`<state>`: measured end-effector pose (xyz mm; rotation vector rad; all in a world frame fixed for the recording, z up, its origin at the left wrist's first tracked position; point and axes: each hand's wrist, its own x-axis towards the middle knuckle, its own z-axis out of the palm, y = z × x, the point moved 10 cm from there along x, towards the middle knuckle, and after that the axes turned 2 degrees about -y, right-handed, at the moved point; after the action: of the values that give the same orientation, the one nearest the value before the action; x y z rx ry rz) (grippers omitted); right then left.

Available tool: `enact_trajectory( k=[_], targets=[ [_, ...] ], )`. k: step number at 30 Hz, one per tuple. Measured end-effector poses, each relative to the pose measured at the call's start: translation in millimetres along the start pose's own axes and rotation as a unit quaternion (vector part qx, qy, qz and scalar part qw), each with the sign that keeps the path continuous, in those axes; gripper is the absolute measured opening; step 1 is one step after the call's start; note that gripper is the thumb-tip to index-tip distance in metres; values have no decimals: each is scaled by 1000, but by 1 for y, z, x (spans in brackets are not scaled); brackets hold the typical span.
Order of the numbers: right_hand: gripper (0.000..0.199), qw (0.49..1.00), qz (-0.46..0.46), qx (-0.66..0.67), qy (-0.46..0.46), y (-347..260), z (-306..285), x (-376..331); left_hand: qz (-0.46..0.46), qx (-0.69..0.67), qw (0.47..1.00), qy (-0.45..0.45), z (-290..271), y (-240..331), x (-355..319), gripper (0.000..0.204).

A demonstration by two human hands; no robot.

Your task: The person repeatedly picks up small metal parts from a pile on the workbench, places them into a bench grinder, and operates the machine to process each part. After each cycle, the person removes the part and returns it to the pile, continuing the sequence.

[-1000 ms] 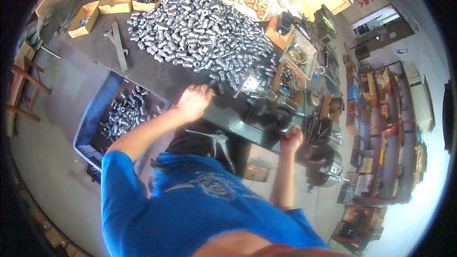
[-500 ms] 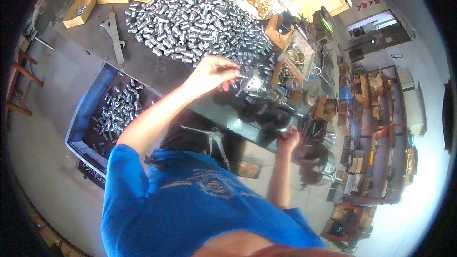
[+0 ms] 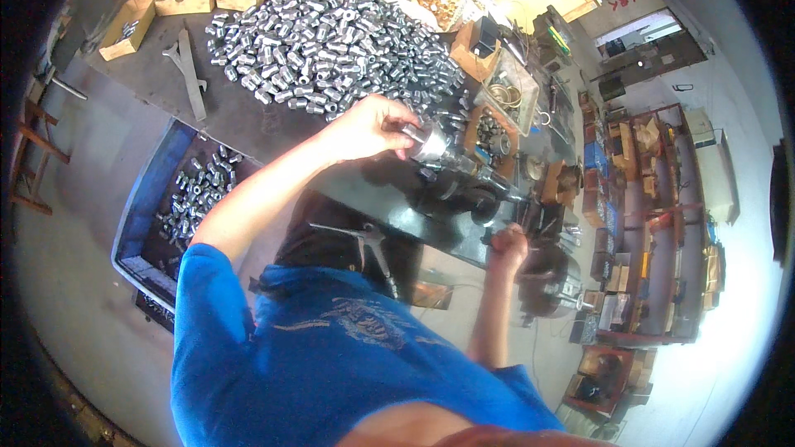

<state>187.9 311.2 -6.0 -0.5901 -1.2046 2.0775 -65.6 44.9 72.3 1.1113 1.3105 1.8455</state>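
Left hand [image 3: 377,127] has moved rightward across the counter [image 3: 255,122] to the steel chuck [image 3: 433,147], pinching what looks like a metal fitting [image 3: 411,132] at its mouth, so work now centres there; right hand [image 3: 508,245] sits by the dark machine [image 3: 484,204], its grip unclear

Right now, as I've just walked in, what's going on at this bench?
A person in a blue shirt is working at a machine on the bench. The left hand has its fingers at a small metal part in front of a round metal chuck. The right hand is closed beside the machine; what it grips is too dark to tell. A big pile of silvery fittings lies beyond, and more are in a blue bin to the left.
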Motion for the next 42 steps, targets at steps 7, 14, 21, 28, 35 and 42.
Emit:
enact_trajectory(
  k=[7,14,21,28,35,42],
  targets=[
    [10,999,-2,-25,-21,-20,23,0,-45,-10,995,89,-12,0,-11,17],
    [7,999,2,-46,9,-16,17,2,-37,-15,990,139,-12,2,-13,20],
    [10,995,-62,-65,45,-34,27,-8,-70,-27,982,176,-10,-3,-15,16],
    [11,993,-69,-76,63,-25,17,-6,-46,-16,984,172,-11,0,-15,16],
    [15,992,-58,-67,88,-14,6,-3,-53,8,983,177,-10,3,-18,17],
    [12,994,-51,-57,74,-17,4,-5,-27,-26,987,157,-8,2,-12,15]
  ],
)
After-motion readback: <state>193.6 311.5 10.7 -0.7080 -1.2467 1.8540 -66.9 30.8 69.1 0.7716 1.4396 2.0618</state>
